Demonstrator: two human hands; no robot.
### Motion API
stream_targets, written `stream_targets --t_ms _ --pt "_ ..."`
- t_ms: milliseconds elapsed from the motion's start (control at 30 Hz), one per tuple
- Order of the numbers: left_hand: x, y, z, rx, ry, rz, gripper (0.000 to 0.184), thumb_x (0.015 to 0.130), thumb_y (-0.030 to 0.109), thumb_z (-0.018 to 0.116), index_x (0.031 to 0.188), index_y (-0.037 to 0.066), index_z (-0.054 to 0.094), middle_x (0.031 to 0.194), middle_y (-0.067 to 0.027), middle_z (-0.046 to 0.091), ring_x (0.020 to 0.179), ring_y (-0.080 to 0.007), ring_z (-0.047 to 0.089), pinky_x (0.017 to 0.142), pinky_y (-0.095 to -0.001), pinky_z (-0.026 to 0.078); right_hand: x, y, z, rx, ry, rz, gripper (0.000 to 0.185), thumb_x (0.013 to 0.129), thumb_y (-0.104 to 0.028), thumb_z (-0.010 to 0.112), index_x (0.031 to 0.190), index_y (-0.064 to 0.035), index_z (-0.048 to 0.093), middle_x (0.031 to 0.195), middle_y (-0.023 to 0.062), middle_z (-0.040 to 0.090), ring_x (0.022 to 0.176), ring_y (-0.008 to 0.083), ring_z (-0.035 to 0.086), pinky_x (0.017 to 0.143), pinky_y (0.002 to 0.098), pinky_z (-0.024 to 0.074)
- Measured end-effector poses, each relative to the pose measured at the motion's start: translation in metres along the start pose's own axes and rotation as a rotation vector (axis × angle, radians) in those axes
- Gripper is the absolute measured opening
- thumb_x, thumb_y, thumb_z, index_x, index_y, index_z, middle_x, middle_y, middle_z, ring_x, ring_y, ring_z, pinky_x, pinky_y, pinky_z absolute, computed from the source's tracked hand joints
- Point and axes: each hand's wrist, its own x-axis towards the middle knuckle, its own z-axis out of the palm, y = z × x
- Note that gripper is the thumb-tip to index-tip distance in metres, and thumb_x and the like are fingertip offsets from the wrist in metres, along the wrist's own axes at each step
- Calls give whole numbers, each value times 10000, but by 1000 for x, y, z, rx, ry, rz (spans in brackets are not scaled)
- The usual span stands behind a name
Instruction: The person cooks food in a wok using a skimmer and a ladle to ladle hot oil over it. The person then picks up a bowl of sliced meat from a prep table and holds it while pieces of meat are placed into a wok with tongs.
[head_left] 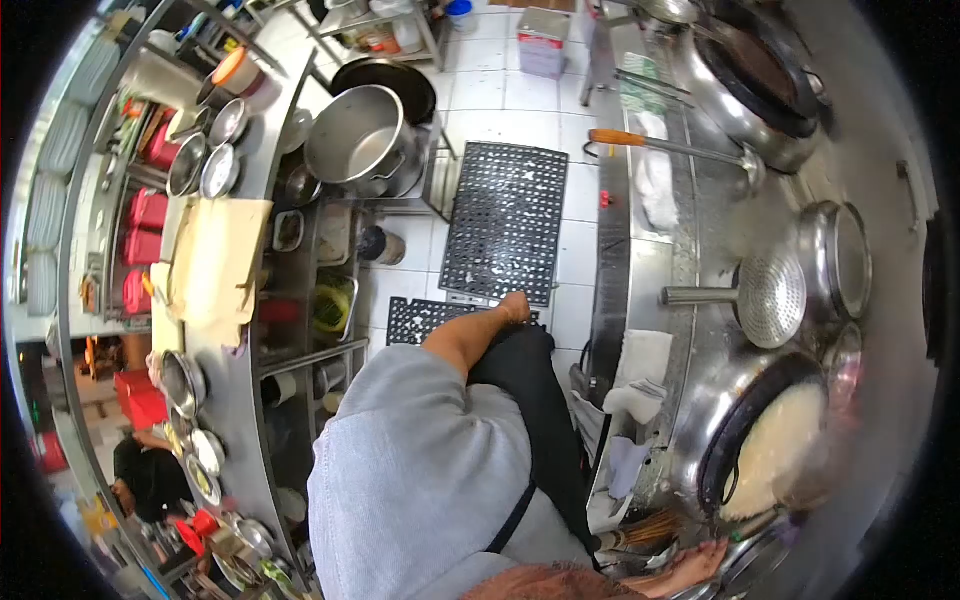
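Observation:
My left hand [515,307] is a closed fist beside my dark-trousered thigh, above the black floor mat. Whatever it may hold is hidden. At the lower right, my right hand [698,568] reaches toward the stove, fingers curled, close to metal bowls or pans [755,565]. I cannot make out what is in it. Beyond that hand, a large wok [700,440] contains pale, frothy liquid [775,455]. A blurred, greyish round shape covers the wok's lower right edge.
A perforated skimmer [772,298] and a wooden-handled ladle [690,150] lie along the stove. Another wok [700,90] stands farther along. Behind me are a steel counter [235,370] and a big pot [360,135]. Black mats [505,220] cover part of the tiles. A person in black [150,475] is beyond the counter.

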Motion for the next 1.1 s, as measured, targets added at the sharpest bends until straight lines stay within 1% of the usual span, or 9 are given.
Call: stream_targets --t_ms 67,167,233,333,433,600,667,933,1100 --pt "-4 -21 19 -115 70 -144 319 743 296 627 874 20 719 931 -225 679 905 -359 661 832 -416 523 26 33 -18 14 -2 -381 500 918 -354 569 1214 48 545 1072 140 631 886 276 601 807 390 485" --pt "-28 -47 29 15 -70 -157 333 754 303 626 935 37 716 1013 -214 670 946 -354 655 853 -407 518 36 25 0 -655 263 -527 361 916 -211 549 1156 58 579 989 159 647 873 295 609 792 394 492" --pt "-38 -64 28 -33 -62 -213 339 756 298 628 952 35 712 1038 -209 666 977 -351 647 864 -408 515 11 2 16 -589 272 -661 324 927 -209 509 1121 30 613 990 163 655 807 280 599 727 384 479" --pt "-45 -69 25 -225 -16 -406 344 771 267 614 984 12 703 1089 -209 657 1037 -336 634 882 -413 511 -30 -30 25 -3 -69 -10 333 938 -233 515 1159 -5 614 1172 173 619 1015 291 603 865 388 477" --pt "-51 -55 10 -224 5 -380 342 781 243 590 986 -9 697 1091 -227 650 1018 -334 643 874 -413 515 -1 38 -9 264 -417 -409 338 917 -219 576 1185 -16 612 1173 170 619 1096 280 583 922 361 465" --pt "-38 -29 6 -232 6 -283 355 771 242 574 965 -33 686 1049 -249 653 1006 -396 628 860 -430 509 -34 -26 -18 -160 230 -39 759 841 -523 636 1377 -31 424 1367 187 482 1142 267 560 1001 374 446" --pt "-26 -30 12 -161 -127 -272 342 775 267 597 945 -15 690 1018 -242 661 977 -412 631 842 -445 511 -40 -30 -5 316 225 -63 429 928 -169 498 1351 -97 495 856 61 588 442 42 380 338 187 303" --pt "30 -60 10 276 -11 452 296 859 250 528 856 7 696 731 -157 673 738 -300 666 616 -418 517 -114 -51 19 499 -80 236 394 896 -11 466 1282 -16 543 657 -37 507 403 20 338 336 188 230" --pt "52 -35 -27 -664 -377 -331 154 830 162 536 849 46 636 685 -85 584 554 -234 600 476 -380 519 -136 -24 1 513 142 152 369 943 -46 473 1308 -30 519 635 -30 502 372 25 341 307 186 223"
